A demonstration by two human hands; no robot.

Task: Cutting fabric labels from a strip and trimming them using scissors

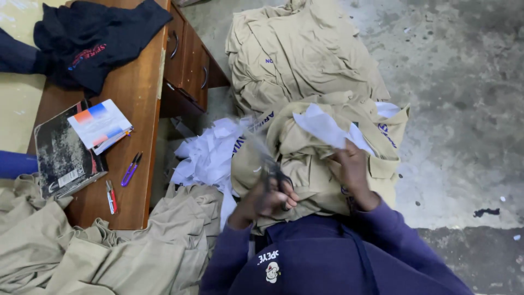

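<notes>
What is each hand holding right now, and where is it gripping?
The left hand holds scissors by the finger loops, blades blurred. The right hand grips the beige shirt on the lap, at a fold beside the white backing paper.

The garment under the fingers is beige with purple letters. The paper above them is white. The sleeves are purple.

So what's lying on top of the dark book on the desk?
A white booklet with orange and blue patches lies tilted across the book, covering its upper right corner. What that corner looks like cannot be seen.
</notes>
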